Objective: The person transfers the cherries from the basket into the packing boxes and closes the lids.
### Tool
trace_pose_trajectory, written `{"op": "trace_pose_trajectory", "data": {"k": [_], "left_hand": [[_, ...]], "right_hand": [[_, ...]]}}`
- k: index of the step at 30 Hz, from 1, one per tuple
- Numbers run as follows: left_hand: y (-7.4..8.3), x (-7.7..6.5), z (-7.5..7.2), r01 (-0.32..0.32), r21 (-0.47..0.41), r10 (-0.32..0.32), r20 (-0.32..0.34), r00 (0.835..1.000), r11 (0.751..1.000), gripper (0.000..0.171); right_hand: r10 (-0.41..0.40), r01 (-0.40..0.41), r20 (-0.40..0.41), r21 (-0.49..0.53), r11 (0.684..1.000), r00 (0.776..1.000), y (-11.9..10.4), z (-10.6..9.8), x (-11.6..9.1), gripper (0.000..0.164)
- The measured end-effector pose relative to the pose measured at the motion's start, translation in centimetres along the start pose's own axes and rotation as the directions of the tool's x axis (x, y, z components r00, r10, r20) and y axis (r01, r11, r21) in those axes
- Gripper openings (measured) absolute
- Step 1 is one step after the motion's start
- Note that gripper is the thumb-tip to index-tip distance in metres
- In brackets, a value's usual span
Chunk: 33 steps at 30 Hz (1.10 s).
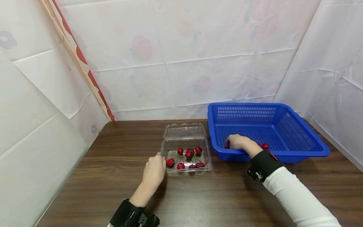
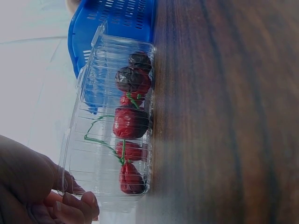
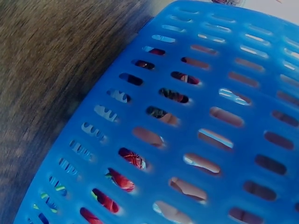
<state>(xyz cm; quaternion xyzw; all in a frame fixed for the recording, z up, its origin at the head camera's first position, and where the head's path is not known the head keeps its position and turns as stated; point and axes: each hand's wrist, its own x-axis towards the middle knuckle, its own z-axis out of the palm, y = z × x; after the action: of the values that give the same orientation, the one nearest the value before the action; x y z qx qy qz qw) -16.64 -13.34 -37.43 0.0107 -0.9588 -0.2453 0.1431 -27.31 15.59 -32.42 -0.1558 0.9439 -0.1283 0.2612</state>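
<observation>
A clear plastic clamshell box (image 1: pixel 208 157) lies with its lid (image 1: pixel 185 131) folded back, and several red cherries (image 1: pixel 189 154) with green stems are inside. My left hand (image 1: pixel 154 168) holds the box's left rim; in the left wrist view its fingertips (image 2: pixel 88 201) curl at the edge. To the right, my right hand (image 1: pixel 239 142) reaches over the near rim of a blue basket (image 1: pixel 292 126), fingers pointing down beside a cherry (image 1: pixel 227 146). In the right wrist view, cherries (image 3: pixel 120 179) and parts of fingers show through the slots; the grip is hidden.
Another cherry (image 1: pixel 264 146) lies in the basket, right of my right wrist. Box and basket stand close together on a brown wood-grain table (image 1: pixel 113 157). White patterned sheets (image 1: pixel 170 78) hang behind it and along both sides.
</observation>
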Motion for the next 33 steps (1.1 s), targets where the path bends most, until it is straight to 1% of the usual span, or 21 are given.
{"op": "trace_pose_trajectory", "data": {"k": [8, 16, 20, 23, 26, 30, 33], "left_hand": [[0.0, -0.1, 0.0, -0.007, 0.010, 0.008, -0.005, 1.000, 1.000, 0.024], [0.1, -0.1, -0.1, -0.014, 0.013, 0.014, -0.008, 1.000, 1.000, 0.021], [0.0, 0.0, -0.1, -0.018, 0.013, 0.018, -0.011, 1.000, 1.000, 0.021], [0.1, 0.0, -0.1, -0.016, 0.012, 0.016, -0.007, 1.000, 1.000, 0.023], [0.1, -0.1, -0.2, -0.012, 0.005, 0.012, 0.002, 1.000, 1.000, 0.024], [0.2, -0.1, -0.2, -0.009, 0.002, 0.009, 0.008, 1.000, 1.000, 0.025], [0.1, -0.1, -0.2, -0.007, 0.003, 0.007, 0.004, 1.000, 1.000, 0.024]], "right_hand": [[-0.008, 0.008, -0.010, -0.019, 1.000, 1.000, -0.2, -0.1, -0.3, 0.017], [-0.030, 0.026, -0.063, -0.063, 0.998, 0.998, -0.4, -0.3, -0.7, 0.015], [-0.032, 0.027, -0.088, -0.060, 0.998, 0.996, -0.3, -0.5, -1.0, 0.013], [-0.019, 0.013, -0.105, -0.055, 0.998, 0.994, -0.2, -0.7, -1.2, 0.014], [-0.007, 0.000, -0.122, -0.054, 0.999, 0.993, -0.1, -0.8, -1.4, 0.017], [0.004, -0.011, -0.151, -0.041, 0.999, 0.989, 0.1, -1.0, -1.7, 0.026], [0.008, -0.013, -0.182, -0.026, 1.000, 0.983, 0.1, -1.1, -2.1, 0.032]]}}
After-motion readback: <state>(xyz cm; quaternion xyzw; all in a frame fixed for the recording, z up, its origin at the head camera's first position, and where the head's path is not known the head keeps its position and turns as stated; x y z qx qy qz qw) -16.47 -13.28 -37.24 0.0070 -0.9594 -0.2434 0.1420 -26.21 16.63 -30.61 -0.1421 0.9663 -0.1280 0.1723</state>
